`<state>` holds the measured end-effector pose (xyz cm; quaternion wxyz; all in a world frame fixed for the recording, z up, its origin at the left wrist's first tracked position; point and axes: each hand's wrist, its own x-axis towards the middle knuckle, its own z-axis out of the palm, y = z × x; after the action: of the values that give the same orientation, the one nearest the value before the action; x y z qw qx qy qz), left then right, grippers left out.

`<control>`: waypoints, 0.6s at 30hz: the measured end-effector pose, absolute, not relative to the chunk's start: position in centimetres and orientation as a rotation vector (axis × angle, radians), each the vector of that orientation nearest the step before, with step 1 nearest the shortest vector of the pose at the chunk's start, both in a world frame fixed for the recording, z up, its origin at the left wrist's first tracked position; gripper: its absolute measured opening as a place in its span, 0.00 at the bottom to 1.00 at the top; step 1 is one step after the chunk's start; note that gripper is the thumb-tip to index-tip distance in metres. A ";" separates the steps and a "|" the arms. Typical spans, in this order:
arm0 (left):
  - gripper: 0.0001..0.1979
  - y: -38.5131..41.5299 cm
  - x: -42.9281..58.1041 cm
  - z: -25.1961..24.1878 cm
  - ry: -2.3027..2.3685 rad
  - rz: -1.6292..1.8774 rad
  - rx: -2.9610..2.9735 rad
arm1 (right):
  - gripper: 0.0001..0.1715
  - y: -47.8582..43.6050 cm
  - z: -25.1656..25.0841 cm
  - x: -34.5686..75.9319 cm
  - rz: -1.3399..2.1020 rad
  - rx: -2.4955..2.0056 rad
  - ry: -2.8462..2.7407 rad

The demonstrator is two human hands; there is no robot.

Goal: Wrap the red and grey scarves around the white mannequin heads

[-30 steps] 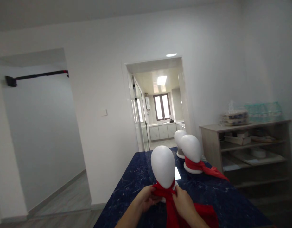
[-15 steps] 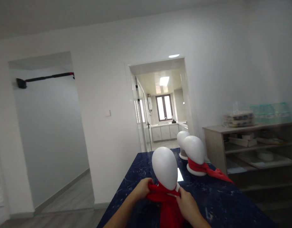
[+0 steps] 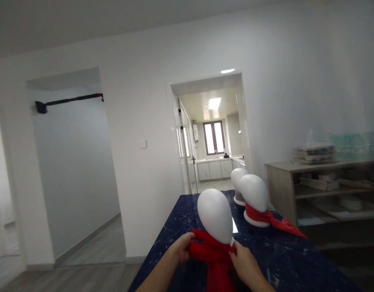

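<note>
A white mannequin head [image 3: 215, 215] stands on the dark blue marbled table [image 3: 181, 213] in front of me. Round its neck goes a red scarf [image 3: 209, 253], one length hanging down toward me. On the left side, my left hand [image 3: 183, 246] is closed on a fold of the scarf. My right hand [image 3: 244, 259] pinches the scarf at the right of the neck, near a small white tag-like piece. The neck itself is covered by cloth.
Farther back on the table's right, a second mannequin head [image 3: 255, 192] wears a red scarf [image 3: 280, 222] trailing right. Behind it is a third head [image 3: 238, 178]. A grey shelf unit [image 3: 280, 186] with packages and bottles stands at right.
The scarf's fold at the left has been lifted and spread, leaving a visible gap between its layers. Both hands keep hold. The whole view has shifted slightly.
</note>
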<state>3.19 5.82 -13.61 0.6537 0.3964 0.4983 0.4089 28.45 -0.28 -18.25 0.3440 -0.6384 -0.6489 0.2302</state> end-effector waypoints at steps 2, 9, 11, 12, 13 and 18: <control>0.06 6.1 1.9 -12.6 1.241 0.903 1.081 | 0.15 0.0 -18.6 28.7 0.598 -1.659 -1.686; 0.14 7.1 -3.4 -9.5 1.436 0.900 1.674 | 0.14 0.6 -19.2 29.1 0.550 -1.634 -1.727; 0.13 7.1 -3.9 -9.2 1.451 0.933 1.715 | 0.14 0.5 -19.1 29.0 0.542 -1.624 -1.730; 0.12 7.1 -3.9 -9.3 1.462 0.954 1.707 | 0.14 0.4 -19.0 28.9 0.544 -1.618 -1.729; 0.10 7.0 -3.8 -9.5 1.473 0.972 1.682 | 0.15 0.3 -19.0 28.9 0.549 -1.613 -1.727; 0.11 6.3 -1.9 -11.3 1.456 0.945 1.497 | 0.15 -0.1 -18.5 28.7 0.593 -1.607 -1.710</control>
<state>-1.93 6.35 -11.30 0.4120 0.5950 0.5789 0.3756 28.69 -0.15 -18.46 0.3529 -0.6212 -0.6611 0.2292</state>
